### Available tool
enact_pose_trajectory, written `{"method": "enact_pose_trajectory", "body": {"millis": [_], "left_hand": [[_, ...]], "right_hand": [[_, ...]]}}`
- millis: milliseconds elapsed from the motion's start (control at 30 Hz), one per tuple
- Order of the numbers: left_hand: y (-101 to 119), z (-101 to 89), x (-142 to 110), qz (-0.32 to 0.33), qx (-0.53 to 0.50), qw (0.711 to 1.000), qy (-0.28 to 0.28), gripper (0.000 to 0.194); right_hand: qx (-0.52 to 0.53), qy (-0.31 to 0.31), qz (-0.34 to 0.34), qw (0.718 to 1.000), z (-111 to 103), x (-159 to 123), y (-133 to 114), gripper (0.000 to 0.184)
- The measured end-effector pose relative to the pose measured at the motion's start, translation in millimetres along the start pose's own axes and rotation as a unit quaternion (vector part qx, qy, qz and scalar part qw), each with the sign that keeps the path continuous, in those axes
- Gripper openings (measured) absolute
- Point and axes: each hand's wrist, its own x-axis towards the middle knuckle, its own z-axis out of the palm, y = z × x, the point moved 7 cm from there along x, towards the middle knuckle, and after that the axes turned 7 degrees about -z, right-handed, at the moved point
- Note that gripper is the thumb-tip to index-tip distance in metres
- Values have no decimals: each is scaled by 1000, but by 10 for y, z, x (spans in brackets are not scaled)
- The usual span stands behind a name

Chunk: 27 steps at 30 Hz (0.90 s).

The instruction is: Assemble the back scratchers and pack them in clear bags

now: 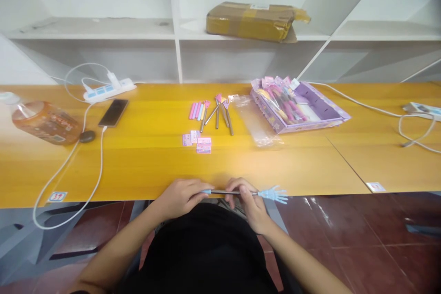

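At the near edge of the yellow table I hold a telescopic metal rod with a small blue plastic hand at its right end. My left hand is closed round the rod's blue left tip. My right hand pinches the shaft just left of the blue hand. The rod lies level, parallel to the table edge. Farther out on the table lie three similar rods with pink hand tips and several pastel sticks.
Small pink cards lie mid-table beside a clear plastic bag. A purple box of packaged items sits at right. At left are a phone, power strip, cable and orange bottle. A cardboard parcel rests on the shelf.
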Motion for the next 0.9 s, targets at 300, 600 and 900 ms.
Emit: {"method": "enact_pose_trajectory", "body": {"millis": [300, 600, 900], "left_hand": [[-9, 8, 6, -9, -12, 1000, 0, 32], [1, 2, 9, -6, -13, 1000, 5, 32], [13, -42, -1, -10, -21, 998, 55, 27]], "right_hand": [[-6, 77, 5, 997, -163, 28, 13, 41], [46, 218, -106, 969, -455, 76, -176, 35], [74, 268, -118, 953, -655, 105, -254, 22]]}}
